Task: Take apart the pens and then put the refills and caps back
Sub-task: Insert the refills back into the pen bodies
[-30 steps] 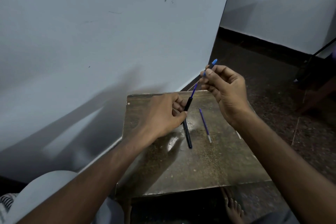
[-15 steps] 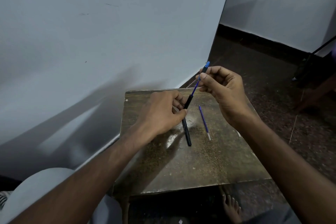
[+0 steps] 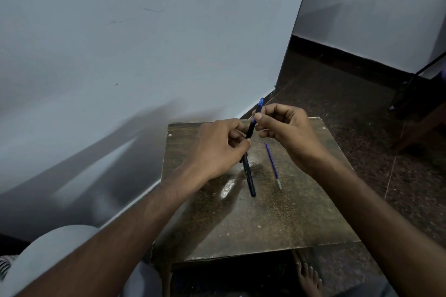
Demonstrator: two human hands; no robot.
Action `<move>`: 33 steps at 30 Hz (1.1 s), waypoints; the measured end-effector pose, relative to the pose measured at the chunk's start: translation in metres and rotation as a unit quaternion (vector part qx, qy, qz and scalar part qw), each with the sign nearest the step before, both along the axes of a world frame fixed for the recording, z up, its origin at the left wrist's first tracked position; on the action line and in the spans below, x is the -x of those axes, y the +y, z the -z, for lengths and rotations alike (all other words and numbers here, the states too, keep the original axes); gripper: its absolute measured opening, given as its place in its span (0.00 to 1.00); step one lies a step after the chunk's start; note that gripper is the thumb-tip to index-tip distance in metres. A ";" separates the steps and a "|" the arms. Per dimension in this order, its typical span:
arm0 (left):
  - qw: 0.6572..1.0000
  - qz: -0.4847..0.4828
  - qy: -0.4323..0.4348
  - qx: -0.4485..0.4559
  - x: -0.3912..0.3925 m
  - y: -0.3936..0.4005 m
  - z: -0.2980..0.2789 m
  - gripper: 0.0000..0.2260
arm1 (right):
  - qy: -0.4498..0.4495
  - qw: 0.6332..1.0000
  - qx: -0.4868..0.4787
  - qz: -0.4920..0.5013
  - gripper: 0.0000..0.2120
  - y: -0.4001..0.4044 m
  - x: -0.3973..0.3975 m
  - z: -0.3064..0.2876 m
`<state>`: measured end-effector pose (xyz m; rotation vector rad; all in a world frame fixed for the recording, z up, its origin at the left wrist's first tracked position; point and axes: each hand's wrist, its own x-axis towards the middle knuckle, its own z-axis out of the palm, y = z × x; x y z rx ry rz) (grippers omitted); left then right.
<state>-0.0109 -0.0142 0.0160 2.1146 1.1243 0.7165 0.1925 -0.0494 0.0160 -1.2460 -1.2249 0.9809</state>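
My left hand (image 3: 217, 149) grips a short black pen barrel (image 3: 250, 130) above the far edge of the small brown table (image 3: 265, 224). My right hand (image 3: 289, 132) pinches the blue refill (image 3: 260, 103) that sticks out of the barrel's top. Only its blue end shows above my fingers. A second black pen body (image 3: 249, 178) lies on the table under my left hand, its upper end hidden by my fingers. A loose thin blue refill (image 3: 273, 165) with a silver tip lies to the right of it.
A pale wall (image 3: 144, 55) runs along the table's left side. My knee in light cloth (image 3: 48, 253) is at the lower left, and a bare foot (image 3: 309, 277) rests under the table's near edge. Dark furniture (image 3: 422, 108) stands on the floor at the right.
My right hand has come down toward my left hand. The blue refill has slid deeper into the black barrel, so less of it shows.
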 end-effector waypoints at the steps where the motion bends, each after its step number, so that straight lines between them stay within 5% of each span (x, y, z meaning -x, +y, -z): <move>1: 1.000 0.002 -0.010 -0.005 0.000 -0.001 -0.001 0.09 | 0.013 1.000 0.002 -0.004 0.04 0.001 0.000 0.000; 13: 1.000 0.019 -0.021 0.004 0.001 0.002 0.000 0.07 | -0.014 1.000 0.016 0.008 0.13 0.005 0.011 0.009; 21: 1.000 0.023 -0.001 0.018 0.000 0.003 0.002 0.03 | 0.019 0.999 0.019 0.018 0.05 0.003 0.008 0.011; 33: 0.999 0.036 0.023 0.018 0.000 0.005 0.003 0.05 | 0.018 0.997 0.042 0.062 0.08 0.007 0.010 0.011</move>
